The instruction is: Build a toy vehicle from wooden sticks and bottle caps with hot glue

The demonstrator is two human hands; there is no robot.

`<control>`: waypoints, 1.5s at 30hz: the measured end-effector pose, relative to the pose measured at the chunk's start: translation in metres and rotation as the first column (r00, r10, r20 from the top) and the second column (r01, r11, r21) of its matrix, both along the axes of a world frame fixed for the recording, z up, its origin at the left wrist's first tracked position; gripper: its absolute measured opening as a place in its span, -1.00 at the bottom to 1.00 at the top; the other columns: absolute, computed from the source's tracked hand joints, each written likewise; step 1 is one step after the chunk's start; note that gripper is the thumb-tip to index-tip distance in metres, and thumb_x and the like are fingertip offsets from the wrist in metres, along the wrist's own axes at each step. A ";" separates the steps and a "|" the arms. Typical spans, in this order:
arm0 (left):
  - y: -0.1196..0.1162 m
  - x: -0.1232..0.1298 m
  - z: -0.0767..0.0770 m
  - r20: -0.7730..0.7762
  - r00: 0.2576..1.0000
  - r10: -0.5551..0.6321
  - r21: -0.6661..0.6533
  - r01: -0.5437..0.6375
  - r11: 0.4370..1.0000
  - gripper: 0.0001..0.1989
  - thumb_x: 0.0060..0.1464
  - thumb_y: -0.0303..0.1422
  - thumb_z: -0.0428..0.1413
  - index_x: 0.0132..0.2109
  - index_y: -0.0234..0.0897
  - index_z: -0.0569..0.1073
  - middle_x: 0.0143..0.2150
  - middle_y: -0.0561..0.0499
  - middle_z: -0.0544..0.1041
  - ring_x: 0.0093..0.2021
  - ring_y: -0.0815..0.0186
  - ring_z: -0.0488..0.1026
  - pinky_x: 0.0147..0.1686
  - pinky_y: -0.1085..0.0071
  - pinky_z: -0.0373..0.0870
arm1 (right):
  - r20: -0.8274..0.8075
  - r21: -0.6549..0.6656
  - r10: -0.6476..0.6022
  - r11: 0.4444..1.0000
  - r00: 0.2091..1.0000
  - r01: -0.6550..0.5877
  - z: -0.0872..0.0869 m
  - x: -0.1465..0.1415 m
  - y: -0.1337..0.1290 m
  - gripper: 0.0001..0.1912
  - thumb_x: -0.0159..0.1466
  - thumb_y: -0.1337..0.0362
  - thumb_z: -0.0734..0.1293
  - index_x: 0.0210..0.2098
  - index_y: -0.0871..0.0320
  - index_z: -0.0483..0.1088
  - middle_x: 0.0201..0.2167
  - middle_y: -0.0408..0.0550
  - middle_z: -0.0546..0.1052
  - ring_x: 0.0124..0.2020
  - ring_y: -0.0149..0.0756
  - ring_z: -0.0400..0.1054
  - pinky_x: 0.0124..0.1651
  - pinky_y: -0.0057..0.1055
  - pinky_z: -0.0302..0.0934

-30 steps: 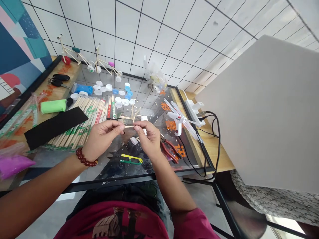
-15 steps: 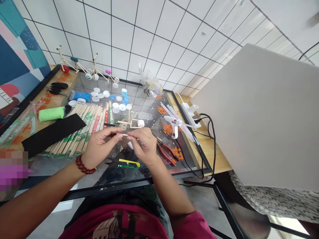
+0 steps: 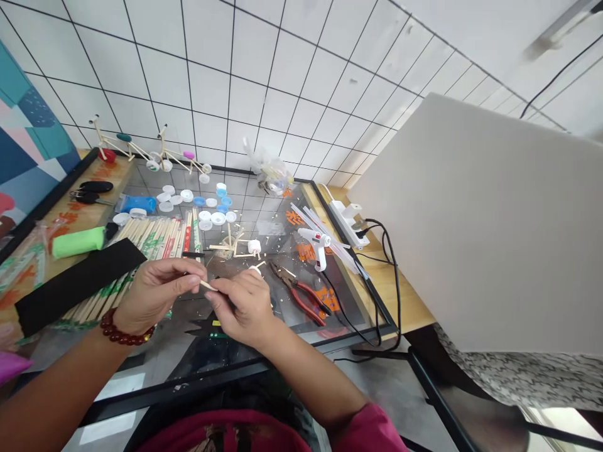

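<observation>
My left hand (image 3: 160, 292), with a beaded bracelet at the wrist, pinches one end of a short pale wooden stick piece (image 3: 207, 285). The other end lies between the thumb and fingers of my right hand (image 3: 245, 307). Just beyond my hands is a small frame of glued wooden sticks (image 3: 230, 245), with a white cap (image 3: 254, 246) at its right. Red-handled pliers (image 3: 308, 301) lie with jaws parted to the right of my right hand. Small yellow-and-green snips (image 3: 217, 334) are mostly hidden beneath that hand.
Wrapped chopsticks (image 3: 157, 235) and a black strip (image 3: 80, 285) lie at left. Several bottle caps (image 3: 218, 218) spread behind. Two stick-built tricycle models (image 3: 174, 157) stand by the wall. A white glue gun (image 3: 318, 242), glue sticks (image 3: 339, 251) and a power strip (image 3: 348, 223) are at right.
Both hands have shifted left and slightly down in view, still pinching the stick, which now tilts down to the right. The camera view has turned a little, and my right hand now covers most of the snips.
</observation>
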State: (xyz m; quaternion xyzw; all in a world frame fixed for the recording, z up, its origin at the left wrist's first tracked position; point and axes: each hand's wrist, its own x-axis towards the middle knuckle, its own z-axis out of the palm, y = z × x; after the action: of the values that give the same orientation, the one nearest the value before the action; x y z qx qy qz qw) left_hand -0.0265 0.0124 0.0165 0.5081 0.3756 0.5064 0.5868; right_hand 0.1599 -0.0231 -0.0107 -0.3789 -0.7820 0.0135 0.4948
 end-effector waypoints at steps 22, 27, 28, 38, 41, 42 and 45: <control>0.019 -0.006 -0.008 -0.517 0.831 0.205 0.061 -0.203 0.977 -0.53 -0.10 0.00 0.39 -0.16 -0.25 0.63 -0.43 0.06 0.56 -0.39 0.29 0.40 -0.35 0.38 0.35 | -0.153 -0.253 -0.386 0.905 0.910 0.342 0.019 0.062 0.030 -0.83 0.39 0.22 0.31 -0.17 0.04 0.58 -0.23 -0.01 0.67 -0.20 -0.14 0.52 -0.04 -0.17 0.34; 0.019 -0.003 -0.015 -0.590 0.780 0.206 0.117 -0.170 0.978 -0.60 0.00 -0.09 0.29 -0.10 -0.26 0.63 -0.45 0.10 0.48 -0.48 0.35 0.36 -0.43 0.41 0.33 | 0.053 -0.415 -0.349 0.844 0.936 0.339 0.023 0.080 0.047 -0.82 0.30 0.29 0.37 -0.15 0.09 0.60 -0.20 0.01 0.67 -0.19 -0.13 0.52 -0.02 -0.19 0.37; 0.019 -0.003 -0.018 -0.595 0.777 0.204 0.120 -0.164 0.979 -0.59 0.01 -0.09 0.28 -0.08 -0.27 0.64 -0.44 0.09 0.49 -0.48 0.34 0.37 -0.43 0.40 0.34 | 0.118 -0.444 -0.339 0.823 0.933 0.355 0.025 0.082 0.051 -0.82 0.29 0.29 0.38 -0.14 0.09 0.61 -0.18 0.02 0.67 -0.15 -0.12 0.53 0.00 -0.19 0.37; 0.022 -0.002 -0.033 -0.615 0.753 0.234 0.168 -0.165 0.972 -0.52 -0.04 -0.01 0.25 -0.07 -0.24 0.66 -0.42 0.03 0.56 -0.50 0.31 0.39 -0.40 0.37 0.34 | 0.352 -0.492 -0.307 0.743 0.884 0.454 0.031 0.081 0.076 -0.72 0.33 0.35 0.35 0.00 0.12 0.58 -0.03 0.04 0.66 -0.02 -0.09 0.54 0.09 -0.18 0.37; 0.022 -0.003 -0.037 -0.647 0.729 0.225 0.190 -0.132 0.973 -0.52 0.02 -0.02 0.21 -0.04 -0.24 0.66 -0.43 0.03 0.56 -0.48 0.29 0.41 -0.38 0.37 0.35 | 0.440 -0.500 -0.212 0.750 0.873 0.434 0.032 0.078 0.082 -0.53 0.26 0.32 0.44 0.17 0.19 0.50 0.07 0.13 0.60 0.08 -0.02 0.50 0.17 -0.16 0.35; 0.021 -0.003 -0.038 -0.655 0.723 0.221 0.193 -0.123 0.973 -0.52 0.03 -0.02 0.21 -0.02 -0.24 0.65 -0.43 0.02 0.56 -0.47 0.27 0.42 -0.37 0.36 0.36 | 0.462 -0.509 -0.174 0.751 0.870 0.420 0.032 0.077 0.084 -0.45 0.24 0.31 0.46 0.22 0.21 0.46 0.12 0.16 0.57 0.12 0.00 0.48 0.20 -0.15 0.33; 0.021 -0.002 -0.040 -0.669 0.708 0.223 0.201 -0.117 0.973 -0.51 0.04 -0.02 0.20 -0.01 -0.24 0.65 -0.42 0.01 0.58 -0.45 0.25 0.44 -0.34 0.34 0.37 | 0.498 -0.549 -0.079 0.743 0.864 0.384 0.030 0.074 0.090 -0.33 0.22 0.31 0.49 0.31 0.22 0.38 0.23 0.20 0.50 0.23 0.01 0.42 0.29 -0.16 0.28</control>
State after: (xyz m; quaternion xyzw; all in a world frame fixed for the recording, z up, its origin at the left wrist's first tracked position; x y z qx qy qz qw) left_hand -0.0281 0.0332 -0.0235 0.6633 0.5740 0.3595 0.3183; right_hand 0.2339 0.0672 0.0192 -0.6118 -0.7676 0.1248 0.1444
